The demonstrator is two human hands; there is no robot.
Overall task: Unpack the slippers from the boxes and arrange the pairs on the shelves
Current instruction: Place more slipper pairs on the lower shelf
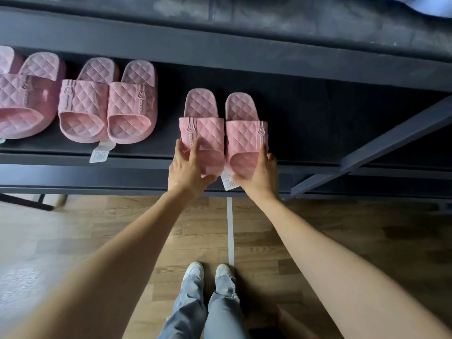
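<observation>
You have a single view, worn on your head, facing forward and tipped steeply down. Its wide angle bows the dark shelf [318, 123] across the upper half, close in front of you; the wooden floor [73, 241] and your own shoes [194, 270] lie directly below, at the bottom.

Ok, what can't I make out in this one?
Head view:
- Leftmost pair: cut off by the left edge.
- Tag print: too small to read.
- Toes of left slipper and right slipper: partly covered by left hand and right hand.
- Pale object: cut off by the top edge.
</observation>
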